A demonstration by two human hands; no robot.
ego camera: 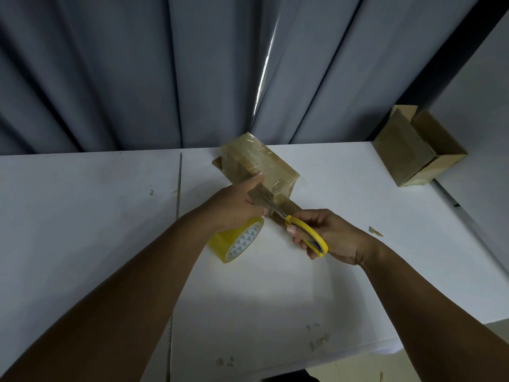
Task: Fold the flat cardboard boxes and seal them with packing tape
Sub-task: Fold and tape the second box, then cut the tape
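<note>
Grey curtain [137, 78] hangs in folds behind a white counter [82, 216], with a pale wall [482, 106] at the right. On the counter, near its far edge and about midway across, sits a closed box [275, 166], set at an angle and wrapped in glossy clear tape that wrinkles over its top and end. The left hand [237, 208] reaches to the box's near end, thumb straight and touching the edge, while the other fingers curl down around a yellow roll [234, 244] that tilts just under the palm, its printed core facing right; most of those fingers are hidden. A short strip [256, 194] of tape runs between the box's end and this hand. The right hand [336, 235] grips yellow-handled scissors [308, 232], fingers curled through the loops, and the blades point up and left, reaching the strip just beside the left hand; whether the blades are parted is too small to tell. Well apart, at the counter's far right corner, lies an open box [407, 153] on its side, flaps spread toward the wall. Small brown scraps [376, 231] dot the counter near the right wrist and along the near edge.
</note>
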